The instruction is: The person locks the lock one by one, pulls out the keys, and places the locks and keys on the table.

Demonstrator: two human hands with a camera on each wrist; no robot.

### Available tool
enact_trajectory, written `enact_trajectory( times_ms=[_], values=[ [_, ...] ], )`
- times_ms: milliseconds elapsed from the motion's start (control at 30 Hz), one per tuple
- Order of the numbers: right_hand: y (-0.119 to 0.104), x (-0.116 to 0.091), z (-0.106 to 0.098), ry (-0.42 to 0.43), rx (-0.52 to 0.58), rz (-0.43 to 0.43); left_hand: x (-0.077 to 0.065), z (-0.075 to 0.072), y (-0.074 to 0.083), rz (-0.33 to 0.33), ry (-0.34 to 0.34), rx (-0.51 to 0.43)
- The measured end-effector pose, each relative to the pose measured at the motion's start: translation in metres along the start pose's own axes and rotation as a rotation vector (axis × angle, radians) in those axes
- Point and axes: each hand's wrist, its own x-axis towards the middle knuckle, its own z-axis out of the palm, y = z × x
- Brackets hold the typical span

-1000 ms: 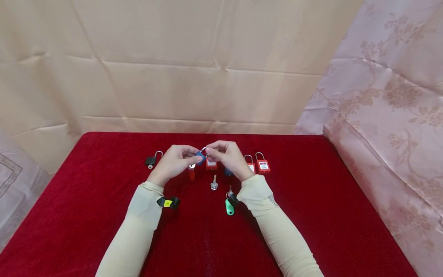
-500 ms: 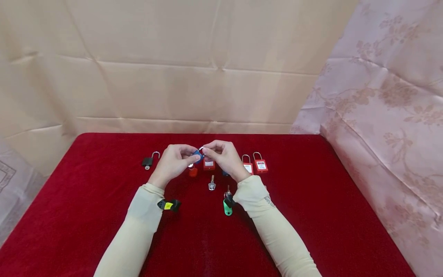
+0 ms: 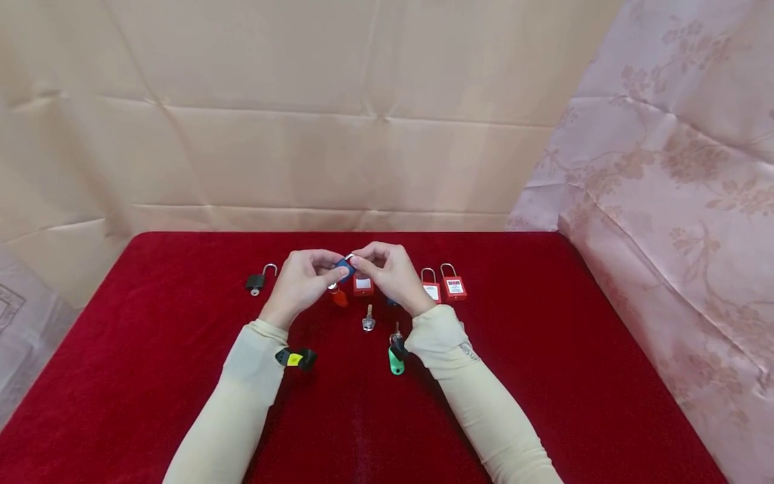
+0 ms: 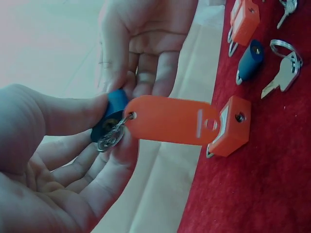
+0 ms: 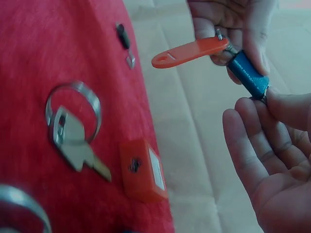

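Observation:
My left hand (image 3: 302,279) grips the body of a blue padlock (image 3: 343,267) between thumb and fingers, held up above the table. My right hand (image 3: 390,272) pinches the silver shackle, which its fingers partly cover. In the left wrist view, a key ring with an orange tag (image 4: 167,119) hangs at the keyhole end of the padlock; the key itself is hard to make out there. The right wrist view shows the blue padlock (image 5: 248,75) slanted between both hands. Whether the shackle is locked in the body cannot be told.
On the red cloth (image 3: 363,417) lie a black padlock (image 3: 255,282) with its shackle raised, a red padlock (image 3: 363,286), a partly hidden blue padlock (image 3: 392,302), and two red padlocks (image 3: 431,292) at right. Nearer lie a key (image 3: 368,318) and a green-tagged key (image 3: 396,361).
The head view has shifted slightly, moving the scene left. Both hands keep hold of the blue padlock, less of its shackle shows, and the orange tag has swung a little.

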Motion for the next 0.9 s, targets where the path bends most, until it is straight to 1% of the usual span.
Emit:
enact_trajectory(
  times_ms=[100, 167, 233, 300, 433, 533, 600, 700, 833, 900],
  values=[
    [-0.002, 0.001, 0.001, 0.003, -0.042, -0.020, 0.000, -0.001, 0.000, 0.010, 0.005, 0.005],
    [-0.002, 0.001, 0.002, 0.006, -0.042, -0.025, 0.000, -0.002, 0.000, 0.014, 0.004, 0.010],
    [0.001, 0.002, 0.002, 0.002, -0.016, -0.016, 0.001, -0.003, 0.000, 0.014, 0.005, 0.012],
    [0.010, 0.003, 0.003, 0.004, 0.011, -0.003, 0.001, -0.003, -0.002, 0.015, 0.002, 0.017],
    [0.029, 0.007, 0.003, 0.010, 0.061, 0.017, 0.001, -0.004, -0.002, 0.044, -0.005, 0.023],
    [0.034, 0.008, -0.001, 0.006, 0.086, 0.028, 0.001, -0.003, 0.000, 0.053, -0.012, 0.018],
    [0.034, 0.007, -0.004, -0.002, 0.077, 0.040, 0.001, 0.000, 0.002, 0.042, -0.028, 0.013],
    [0.033, 0.006, -0.011, -0.016, 0.056, 0.057, 0.003, 0.003, 0.003, 0.005, -0.047, -0.004],
    [0.032, 0.005, -0.016, -0.017, 0.028, 0.061, 0.005, 0.004, 0.004, -0.040, -0.091, -0.058],
    [0.032, 0.005, -0.018, -0.011, 0.034, 0.061, 0.005, 0.005, 0.004, -0.046, -0.118, -0.077]
  ],
)
